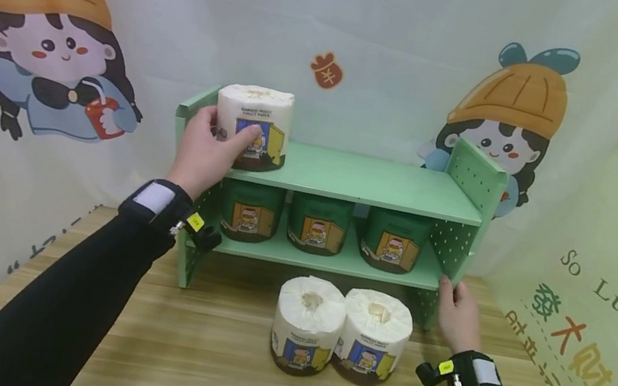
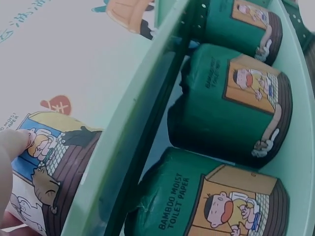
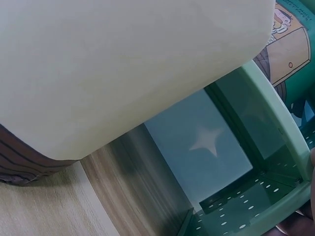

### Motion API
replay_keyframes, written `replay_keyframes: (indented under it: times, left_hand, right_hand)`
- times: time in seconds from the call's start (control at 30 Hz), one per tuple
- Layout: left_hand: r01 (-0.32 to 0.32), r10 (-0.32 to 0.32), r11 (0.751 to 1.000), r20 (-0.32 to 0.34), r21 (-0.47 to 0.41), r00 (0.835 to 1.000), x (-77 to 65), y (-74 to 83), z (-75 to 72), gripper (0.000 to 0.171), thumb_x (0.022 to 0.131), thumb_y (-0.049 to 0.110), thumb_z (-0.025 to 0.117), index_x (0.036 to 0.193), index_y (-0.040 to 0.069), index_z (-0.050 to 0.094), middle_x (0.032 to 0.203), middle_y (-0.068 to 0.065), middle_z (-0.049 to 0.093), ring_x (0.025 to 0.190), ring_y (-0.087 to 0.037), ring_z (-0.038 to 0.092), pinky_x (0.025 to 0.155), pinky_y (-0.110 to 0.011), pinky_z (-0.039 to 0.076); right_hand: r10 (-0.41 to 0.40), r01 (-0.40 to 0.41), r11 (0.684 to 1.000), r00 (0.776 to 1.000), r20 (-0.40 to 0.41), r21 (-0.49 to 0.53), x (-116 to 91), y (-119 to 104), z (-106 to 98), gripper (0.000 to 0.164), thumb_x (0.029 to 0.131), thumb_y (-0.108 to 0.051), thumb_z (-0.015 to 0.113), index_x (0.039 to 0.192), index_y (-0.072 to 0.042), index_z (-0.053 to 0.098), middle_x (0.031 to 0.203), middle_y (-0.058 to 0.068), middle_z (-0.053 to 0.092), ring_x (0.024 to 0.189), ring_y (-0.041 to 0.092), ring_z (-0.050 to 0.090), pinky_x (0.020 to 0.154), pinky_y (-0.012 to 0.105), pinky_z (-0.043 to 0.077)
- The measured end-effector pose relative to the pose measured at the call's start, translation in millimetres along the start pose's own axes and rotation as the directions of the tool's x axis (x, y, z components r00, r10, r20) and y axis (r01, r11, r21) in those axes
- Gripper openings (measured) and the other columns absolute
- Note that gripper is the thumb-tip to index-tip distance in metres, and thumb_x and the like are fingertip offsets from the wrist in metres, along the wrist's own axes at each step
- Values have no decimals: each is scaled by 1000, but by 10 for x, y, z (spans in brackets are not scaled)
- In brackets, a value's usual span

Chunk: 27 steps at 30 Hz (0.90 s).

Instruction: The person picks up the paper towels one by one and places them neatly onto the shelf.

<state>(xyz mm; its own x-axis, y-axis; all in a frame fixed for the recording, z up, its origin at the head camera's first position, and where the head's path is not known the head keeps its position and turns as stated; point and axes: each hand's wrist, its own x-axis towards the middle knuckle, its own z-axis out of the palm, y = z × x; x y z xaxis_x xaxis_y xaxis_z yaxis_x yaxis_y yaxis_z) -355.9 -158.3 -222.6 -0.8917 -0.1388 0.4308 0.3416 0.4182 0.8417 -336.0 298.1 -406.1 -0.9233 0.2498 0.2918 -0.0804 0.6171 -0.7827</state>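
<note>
My left hand (image 1: 207, 151) grips a white toilet paper roll (image 1: 256, 108) at the left end of the top shelf (image 1: 361, 178) of a green two-tier rack. Its thumb lies across the printed front, as the left wrist view also shows on the roll (image 2: 64, 167). Down at the rack's right side, my right hand (image 1: 457, 316) holds the green side panel (image 1: 461, 244) near the lower shelf. In the right wrist view only some fingers (image 3: 298, 226) appear at the panel's edge. The far side of the gripped roll is hidden.
Three green-wrapped toilet paper rolls (image 1: 316, 225) stand in a row on the lower shelf (image 1: 327, 263). Two white rolls, a left one (image 1: 303, 340) and a right one (image 1: 371, 349), stand side by side on the wooden table (image 1: 194, 352) before the rack. A printed cloth (image 1: 385, 41) hangs behind.
</note>
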Motion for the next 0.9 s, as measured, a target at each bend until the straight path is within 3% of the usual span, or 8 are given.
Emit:
replay_keyframes:
  times: [0.23, 0.53, 0.67, 0.77, 0.9]
  left_hand:
    - [6, -3, 998, -44, 66, 999, 72, -14, 47, 89, 103, 59, 71, 167, 8, 37, 161, -18, 55, 145, -35, 58, 122, -58, 49]
    - [-5, 13, 991, -63, 131, 998, 113, -7, 61, 78, 104, 60, 68, 158, 7, 49, 152, -19, 64, 139, -35, 64, 117, -57, 53]
    - [3, 5, 992, -62, 126, 998, 107, -4, 61, 75, 104, 59, 68, 158, 9, 50, 153, -18, 64, 139, -34, 63, 117, -56, 53]
    - [5, 1, 995, -54, 97, 999, 82, -13, 62, 82, 103, 59, 69, 164, 10, 44, 165, -16, 55, 150, -34, 55, 124, -57, 47]
    - [-7, 10, 999, -61, 45, 998, 7, -39, 66, 89, 104, 56, 70, 172, 11, 33, 178, -13, 37, 166, -32, 34, 134, -56, 33]
  right_hand:
    - [8, -8, 1000, 1000, -7, -3, 1, 4, 1, 61, 119, -46, 33, 145, 3, 59, 127, 30, 67, 107, 38, 60, 80, 40, 47]
    - [9, -9, 1000, 1000, 7, 11, 0, -15, -1, 63, 119, -47, 32, 150, 2, 56, 138, 32, 66, 117, 43, 62, 95, 57, 53]
    - [5, -6, 1000, 1000, 7, 10, -3, -29, -6, 62, 119, -47, 32, 149, 2, 56, 134, 31, 66, 113, 41, 61, 90, 51, 52]
    - [-1, 1, 1000, 1000, 4, 7, -9, -32, -15, 61, 119, -46, 32, 147, 3, 57, 130, 31, 67, 108, 39, 60, 83, 43, 49]
    - [-2, 2, 1000, 1000, 6, 1, -16, -28, -17, 62, 119, -46, 32, 147, 3, 58, 129, 31, 67, 106, 38, 60, 79, 39, 47]
